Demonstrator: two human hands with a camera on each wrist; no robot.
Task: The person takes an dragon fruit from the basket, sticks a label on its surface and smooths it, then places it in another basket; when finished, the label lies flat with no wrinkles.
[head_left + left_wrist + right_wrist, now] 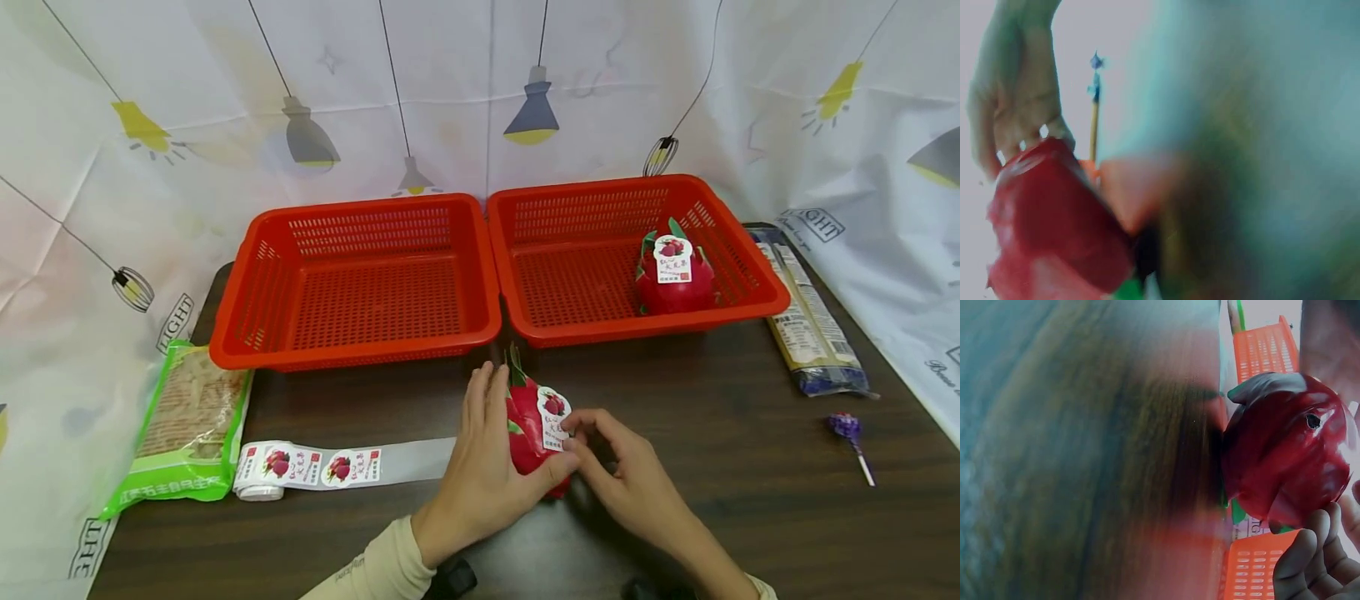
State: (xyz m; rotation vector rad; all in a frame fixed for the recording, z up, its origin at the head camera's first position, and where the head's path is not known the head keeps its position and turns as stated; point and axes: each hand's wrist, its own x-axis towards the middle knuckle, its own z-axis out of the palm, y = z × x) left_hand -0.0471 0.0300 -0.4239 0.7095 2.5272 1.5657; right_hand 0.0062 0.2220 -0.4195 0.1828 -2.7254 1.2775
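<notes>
A glossy red dragon fruit (pixel 522 425) with green leaf tips lies on the table, a white printed sticker (pixel 553 421) on its right face. My left hand (pixel 483 467) holds it, long fingers along its left side and thumb across its lower end. At the sticker's right edge, my right hand (pixel 626 471) touches with index finger and thumb, the tips slightly apart. The right wrist view shows the fruit's (pixel 1285 450) dark-spotted end, with bent fingers (pixel 1316 550) against it. A sticker roll (pixel 258 471) lies to the left, its strip running under the left hand.
Two red plastic baskets stand side by side at the back; the right basket (pixel 585 333) contains another stickered dragon fruit (pixel 675 283). A green-edged food packet (pixel 183 417) lies left. On the right are a long packet (pixel 810 317) and a purple lollipop (pixel 846 427).
</notes>
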